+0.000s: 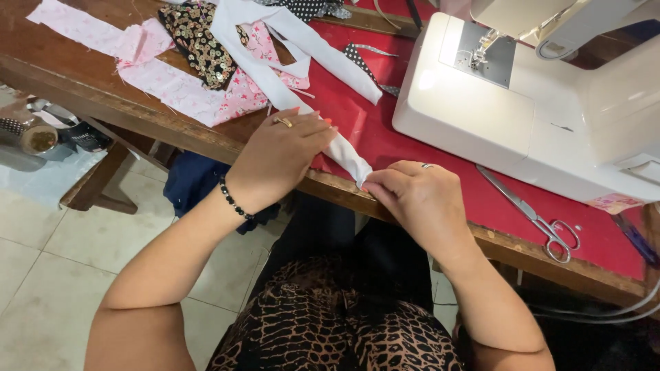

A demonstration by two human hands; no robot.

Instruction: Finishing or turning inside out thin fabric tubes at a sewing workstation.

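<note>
Wooden table [172,124] with red cloth [412,144], sewing machine [536,103] at two o'clock, scissors [533,216] at four, white strip [289,62] at centre, pink scraps [158,75] and sequinned black fabric [196,41] at ten
</note>
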